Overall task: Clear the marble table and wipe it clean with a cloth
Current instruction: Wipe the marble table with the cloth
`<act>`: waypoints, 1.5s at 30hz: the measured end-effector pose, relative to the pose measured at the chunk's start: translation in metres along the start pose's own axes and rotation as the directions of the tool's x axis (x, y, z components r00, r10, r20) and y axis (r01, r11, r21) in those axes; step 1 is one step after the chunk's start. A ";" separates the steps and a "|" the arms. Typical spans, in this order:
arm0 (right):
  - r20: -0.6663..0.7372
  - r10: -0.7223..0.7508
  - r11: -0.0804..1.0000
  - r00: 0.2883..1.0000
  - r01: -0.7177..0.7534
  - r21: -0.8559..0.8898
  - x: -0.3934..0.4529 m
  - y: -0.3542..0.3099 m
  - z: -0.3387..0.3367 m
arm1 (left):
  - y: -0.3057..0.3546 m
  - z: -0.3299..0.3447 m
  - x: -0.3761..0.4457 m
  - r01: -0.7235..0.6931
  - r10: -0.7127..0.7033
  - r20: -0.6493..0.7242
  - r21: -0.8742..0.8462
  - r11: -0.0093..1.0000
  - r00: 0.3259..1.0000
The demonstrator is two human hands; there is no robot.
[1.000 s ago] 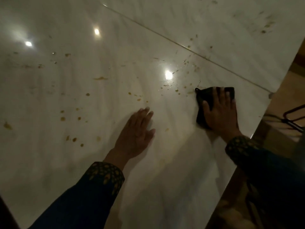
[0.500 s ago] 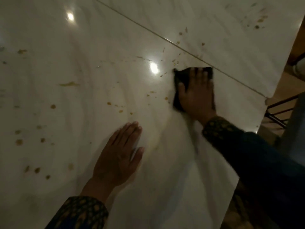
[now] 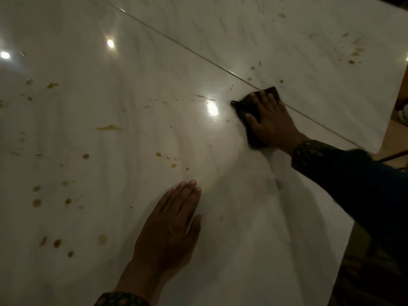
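The right hand presses a dark cloth flat on the bench, fingers straight. The left hand rests flat nearer, fingers extended.

One head-worn wide-angle view only, looking steeply down and forward from close above the marble table, whose glossy top fills nearly the whole frame and bends visibly outward. The table's right edge runs diagonally down the right side of the frame, its far right corner sits at upper right, and a seam crosses the top diagonally. Both forearms enter from the near edge and the right edge, placing the camera just behind them.
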State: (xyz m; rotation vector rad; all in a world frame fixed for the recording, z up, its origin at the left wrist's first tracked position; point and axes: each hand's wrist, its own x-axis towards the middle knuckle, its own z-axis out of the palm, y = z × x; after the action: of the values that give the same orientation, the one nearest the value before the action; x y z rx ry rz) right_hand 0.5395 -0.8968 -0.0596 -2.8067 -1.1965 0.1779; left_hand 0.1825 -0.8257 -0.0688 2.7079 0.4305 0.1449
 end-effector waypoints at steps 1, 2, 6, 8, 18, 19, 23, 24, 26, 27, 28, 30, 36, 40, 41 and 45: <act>0.002 -0.028 1.000 1.000 0.028 0.000 0.013 -0.020 0.002 | -0.001 0.000 0.000 -0.003 0.003 0.007 0.017 1.000 1.000; -0.001 -0.053 0.999 0.999 0.053 0.002 0.021 -0.042 0.005 | -0.001 0.000 -0.001 -0.001 0.000 0.010 0.027 1.000 1.000; 0.028 -0.283 0.959 0.959 0.283 0.013 -0.016 -0.092 0.016 | 0.000 -0.002 -0.001 -0.018 0.018 0.001 0.015 1.000 1.000; 0.054 -0.417 0.908 0.907 0.418 -0.009 -0.054 -0.066 0.017 | 0.000 -0.001 -0.002 -0.007 0.007 -0.004 -0.014 1.000 1.000; -0.085 0.170 0.984 0.982 -0.165 0.068 -0.097 0.001 0.013 | -0.002 0.003 -0.003 -0.043 0.043 -0.061 0.004 0.999 0.997; -0.082 0.143 0.987 0.986 -0.137 0.079 -0.111 -0.020 0.018 | -0.003 0.004 -0.005 -0.041 0.041 -0.063 -0.002 0.999 0.997; -0.021 0.023 0.991 1.000 -0.020 0.133 -0.208 -0.107 0.036 | 0.000 0.002 -0.010 -0.020 0.016 -0.118 -0.036 0.999 0.993; 0.011 -0.026 0.992 1.000 0.025 0.127 -0.239 -0.120 0.037 | 0.003 0.000 -0.014 0.002 -0.008 -0.131 -0.043 0.999 0.991; 0.073 -0.151 0.986 0.986 0.145 0.087 -0.290 -0.121 0.037 | 0.008 -0.001 -0.036 0.037 -0.042 -0.150 -0.031 0.999 0.988; 0.077 -0.191 0.980 0.979 0.186 0.065 -0.301 -0.110 0.035 | 0.010 0.000 -0.055 0.041 -0.044 -0.157 -0.022 0.999 0.987; 0.061 -0.192 0.981 0.979 0.190 0.046 -0.303 -0.095 0.033 | 0.012 0.002 -0.079 0.046 -0.048 -0.148 -0.018 0.999 0.988; 0.029 -0.064 0.997 0.998 0.063 0.034 -0.290 -0.071 0.031 | 0.017 0.003 -0.140 0.061 -0.062 -0.113 -0.016 0.998 0.992; 0.002 0.301 0.950 0.954 -0.300 0.082 -0.216 -0.088 0.034 | 0.021 -0.002 -0.207 0.102 -0.101 -0.055 0.015 0.995 0.993; 0.007 0.223 0.968 0.975 -0.222 0.117 -0.231 -0.178 0.045 | 0.018 -0.001 -0.201 0.096 -0.096 0.017 0.006 0.995 0.995; 0.014 0.161 0.981 0.987 -0.161 0.105 -0.247 -0.202 0.052 | 0.018 0.000 -0.202 0.097 -0.097 0.019 -0.004 0.995 0.995; 0.035 -0.020 0.999 0.999 0.019 0.029 -0.302 -0.225 0.056 | 0.000 -0.012 -0.218 -0.024 0.025 0.013 -0.061 0.998 1.000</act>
State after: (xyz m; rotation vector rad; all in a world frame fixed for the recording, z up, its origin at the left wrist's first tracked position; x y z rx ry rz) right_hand 0.1640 -0.9576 -0.0650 -2.7778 -1.2189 0.2427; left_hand -0.0264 -0.8908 -0.0662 2.6531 0.3830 0.1438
